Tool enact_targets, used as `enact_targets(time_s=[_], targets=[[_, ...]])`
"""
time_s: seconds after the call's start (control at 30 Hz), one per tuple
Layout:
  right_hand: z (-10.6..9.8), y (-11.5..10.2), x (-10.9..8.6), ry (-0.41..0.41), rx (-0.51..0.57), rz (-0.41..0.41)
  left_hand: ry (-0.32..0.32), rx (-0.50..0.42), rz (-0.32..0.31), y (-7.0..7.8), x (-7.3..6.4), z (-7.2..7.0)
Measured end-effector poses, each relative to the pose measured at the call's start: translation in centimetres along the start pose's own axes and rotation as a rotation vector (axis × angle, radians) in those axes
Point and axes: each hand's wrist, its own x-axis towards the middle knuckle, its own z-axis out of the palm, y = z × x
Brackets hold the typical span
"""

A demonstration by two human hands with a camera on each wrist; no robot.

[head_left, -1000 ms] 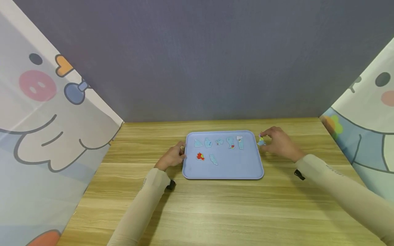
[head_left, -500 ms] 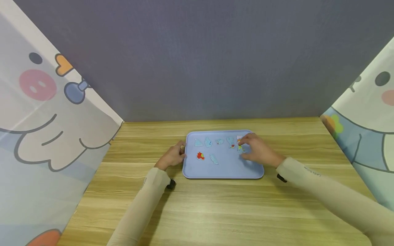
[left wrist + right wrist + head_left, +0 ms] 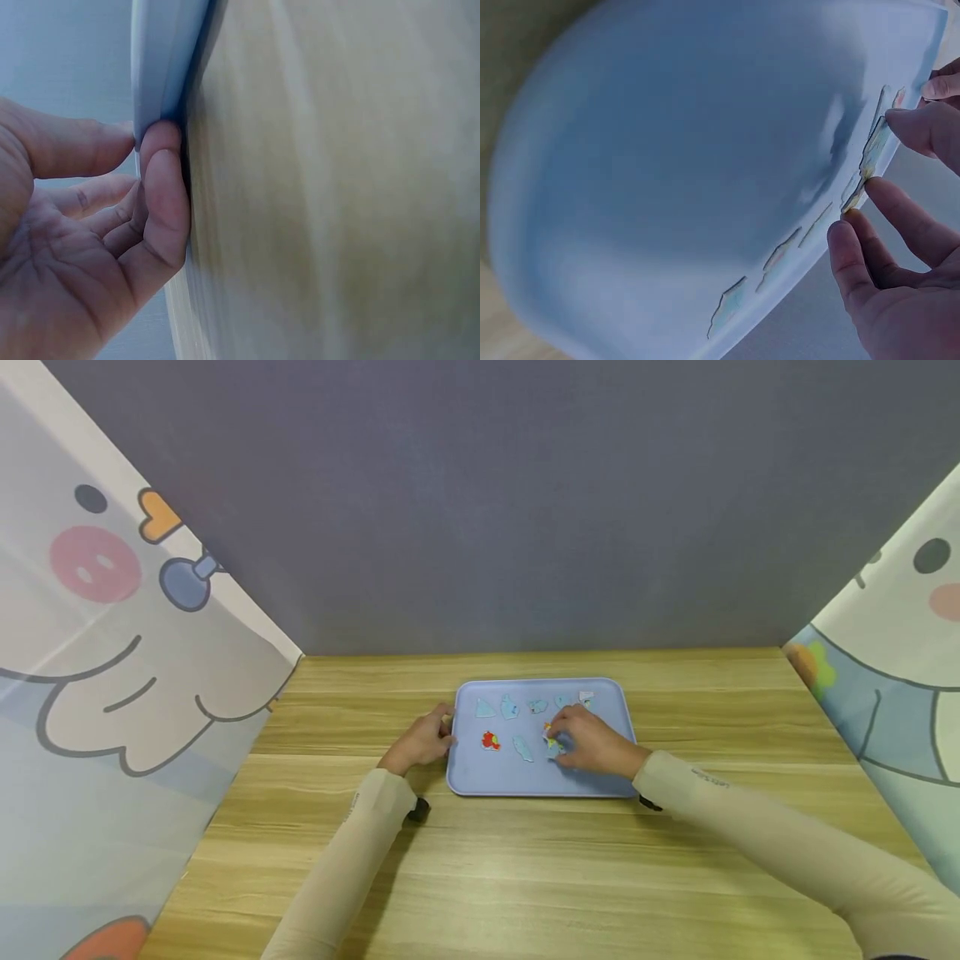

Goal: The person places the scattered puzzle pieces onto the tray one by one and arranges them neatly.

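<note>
My left hand (image 3: 420, 743) holds the left rim of a pale blue tray (image 3: 525, 782). In the left wrist view the thumb touches the rim (image 3: 154, 75) from one side and curled fingers press it from the other. Over the tray's middle, my right hand (image 3: 592, 745) pinches a colourful puzzle piece (image 3: 553, 747) between thumb and fingers; in the right wrist view this piece (image 3: 871, 154) is seen nearly edge-on. Just left of it lie a light blue piece (image 3: 522, 748) and a red printed piece (image 3: 491, 741).
Along the tray's far side runs a row of several light blue puzzle pieces (image 3: 509, 707), the rightmost (image 3: 587, 697) partly hidden by my right hand. The tray lies on a wood-grain table (image 3: 525, 868). Behind it rises a grey wall (image 3: 525, 527), with cartoon-printed panels (image 3: 112, 693) at both sides.
My right hand has carried the colourful puzzle piece leftward from beyond the tray's right edge to over its middle. The left hand has stayed at the left rim.
</note>
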Motion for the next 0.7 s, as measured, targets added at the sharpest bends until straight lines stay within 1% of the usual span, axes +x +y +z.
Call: enact_targets(time_s=[0.23,0.33,0.4,0.5,0.57,0.63,0.7], targets=[[0.6,0.3,-0.4,-0.035,-0.018,0.061,-0.002,0.008,0.014,0.1,0.2,0.1],[0.8,0.5,-0.7,-0.044,-0.026,0.073,-0.009,0.009,0.014,0.2,0.3,0.3],[0.9,0.6,-0.9,-0.036,-0.031,0.064,-0.018,0.005,0.018,0.3,0.3,0.3],[0.7,0.6,-0.9,0.023,-0.020,0.029,-0.036,0.010,0.013,0.4,0.3,0.0],[0.1,0.5,-0.7,0.091,-0.021,0.001,-0.050,0.013,0.005,0.6,0.2,-0.5],[-0.9,0.3,-0.5,0.165,-0.032,-0.014,-0.018,0.054,-0.010,1.0,0.2,-1.2],[-2.3,0.3,-0.3,0.229,-0.059,-0.012,0.052,0.139,-0.003,2.0,0.1,-1.8]])
